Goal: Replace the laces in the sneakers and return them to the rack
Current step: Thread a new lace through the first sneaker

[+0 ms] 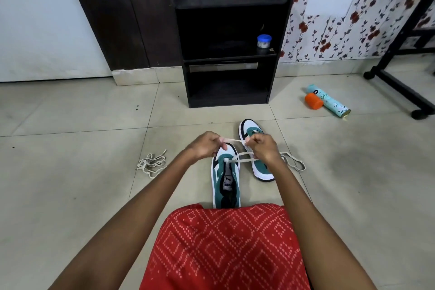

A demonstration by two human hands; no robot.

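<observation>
Far left on the pale floor tiles (70, 113): a loose tangle of cream flat lace (151, 163), well apart from both shoes and touched by neither hand.

Next, the left hand (206, 146), fingers curled, thumb and forefinger pinching a second cream lace (235, 141) above the toe of the near sneaker (226, 179). White, teal and black, flat on the tiles, toe pointing away, heel hidden by the red patterned garment (226, 247) over the knees. Laced only through the eyelets nearest the toe, with strands running off to the right.

Then the right hand (263, 148), fingers bunched, pinching the same lace at the fingertips, so that one stretch runs straight between the two hands. Past the wrist, a slack loop trailing onto the tiles. Partly hidden under that hand, the second sneaker (248, 128) in the same colours, just beside the first.

Behind both shoes, the dark wooden two-shelf rack (226, 0), upright against the wall, with a small blue-lidded jar (264, 41) on its middle shelf.

Further right on the floor, an orange cap (313, 100) touching a teal spray can (329, 101) lying on its side. Beyond, a black wheeled frame (400, 93).
</observation>
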